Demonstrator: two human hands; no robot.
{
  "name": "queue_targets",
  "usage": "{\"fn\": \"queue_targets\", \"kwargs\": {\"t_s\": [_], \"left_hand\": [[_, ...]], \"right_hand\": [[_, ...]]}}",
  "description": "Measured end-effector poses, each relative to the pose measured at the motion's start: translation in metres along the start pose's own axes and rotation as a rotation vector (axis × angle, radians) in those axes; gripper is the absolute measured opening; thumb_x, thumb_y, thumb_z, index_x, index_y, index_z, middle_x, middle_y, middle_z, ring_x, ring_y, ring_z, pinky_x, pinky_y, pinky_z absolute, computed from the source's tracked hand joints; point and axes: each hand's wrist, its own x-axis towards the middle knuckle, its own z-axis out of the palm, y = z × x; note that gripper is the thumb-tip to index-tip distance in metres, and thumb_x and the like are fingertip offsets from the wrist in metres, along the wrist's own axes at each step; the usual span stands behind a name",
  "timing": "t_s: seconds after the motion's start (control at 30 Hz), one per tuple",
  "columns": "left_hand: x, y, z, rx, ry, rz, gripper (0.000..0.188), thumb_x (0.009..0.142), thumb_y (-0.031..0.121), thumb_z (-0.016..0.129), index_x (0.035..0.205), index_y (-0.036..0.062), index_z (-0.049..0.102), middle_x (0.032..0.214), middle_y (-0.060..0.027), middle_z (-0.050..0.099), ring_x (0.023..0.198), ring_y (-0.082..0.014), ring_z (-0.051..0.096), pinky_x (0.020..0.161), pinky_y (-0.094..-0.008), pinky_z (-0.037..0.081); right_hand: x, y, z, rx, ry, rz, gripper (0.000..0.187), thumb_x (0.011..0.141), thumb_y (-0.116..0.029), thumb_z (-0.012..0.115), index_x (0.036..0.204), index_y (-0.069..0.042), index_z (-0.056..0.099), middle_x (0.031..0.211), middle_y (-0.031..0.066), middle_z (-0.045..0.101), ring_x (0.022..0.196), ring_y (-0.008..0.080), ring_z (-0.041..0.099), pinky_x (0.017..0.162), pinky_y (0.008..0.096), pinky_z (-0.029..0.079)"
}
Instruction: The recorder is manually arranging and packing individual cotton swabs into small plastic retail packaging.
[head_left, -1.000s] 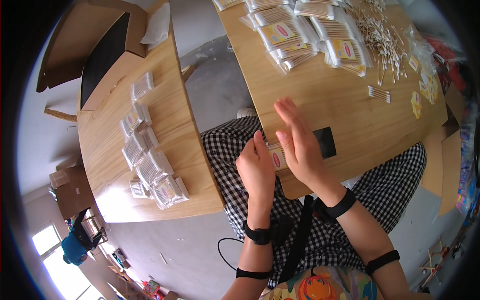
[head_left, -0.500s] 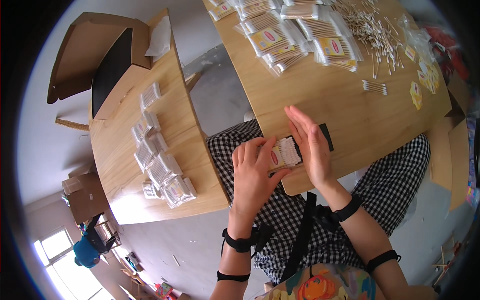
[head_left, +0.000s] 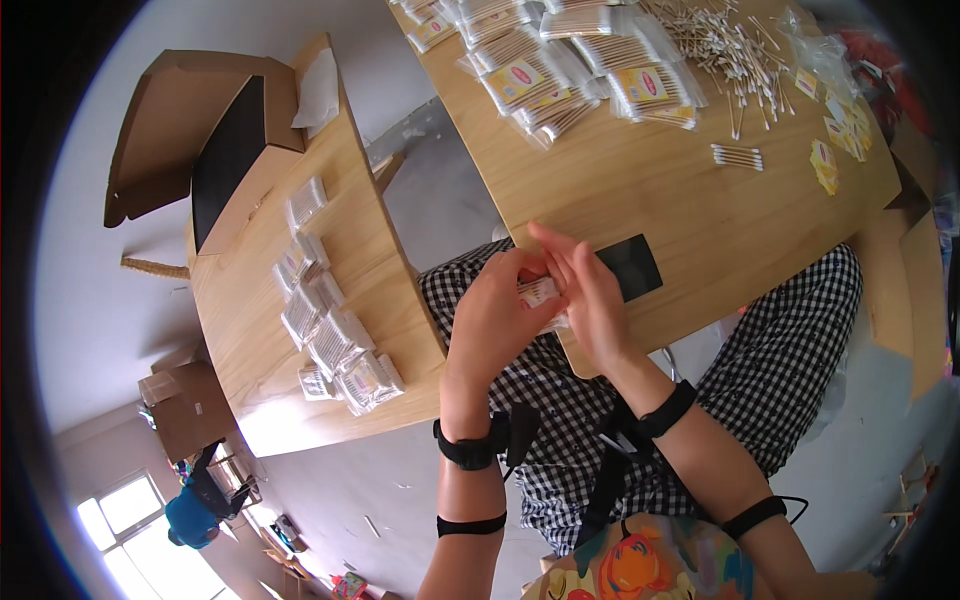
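Note:
A small pack of cotton swabs (head_left: 538, 292) with a yellow-and-white label lies between my hands at the near-left table edge, mostly covered by my fingers. My left hand (head_left: 493, 315) curls round it, fingers bent over the far side and thumb on the near side. My right hand (head_left: 597, 305) rests against the pack's right end, palm toward it and fingers stretched toward the left fingertips. Just right of my right hand, a flat black rectangular pad (head_left: 634, 268) lies on the table. A short row of loose cotton swabs (head_left: 737, 157) sits farther right.
Filled swab packs (head_left: 640, 85) are stacked at the far side, beside a heap of loose swabs (head_left: 735, 50). Yellow labels (head_left: 824, 166) lie right. On the left table are several bagged packs (head_left: 340, 340) and an open cardboard box (head_left: 272, 185). A gap separates the tables.
Both hands have moved left with the swab pack, off the black pad, which now shows more fully. My left fingers have closed further over the pack, and the right hand leans in.

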Motion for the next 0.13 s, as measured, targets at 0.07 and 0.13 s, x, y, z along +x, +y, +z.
{"fn": "queue_targets", "kwargs": {"t_s": [0.07,0.13], "left_hand": [[0.0082,0.0026,-0.0015,0.106,-0.065,-0.110,0.044,0.075,0.025,0.084,0.106,0.0001,0.065,0.101,-0.0148,0.071,0.096,-0.0291,0.069,0.086,-0.0390,0.054],[0.0119,0.0086,-0.0030,0.201,-0.108,-0.194,0.046,0.076,0.030,0.084,0.107,0.0009,0.067,0.105,-0.0157,0.072,0.100,-0.0286,0.070,0.089,-0.0390,0.054]], "right_hand": [[0.0035,-0.0007,-0.0057,0.290,0.081,0.060,0.066,0.109,-0.048,0.035,0.148,0.005,0.040,0.153,0.0216,0.043,0.146,0.0270,0.038,0.124,0.0407,0.026],[0.0012,0.0047,-0.0125,0.163,0.041,0.030,0.073,0.106,-0.051,0.043,0.151,0.005,0.034,0.155,0.0200,0.040,0.149,0.0263,0.031,0.127,0.0417,0.018]]}}
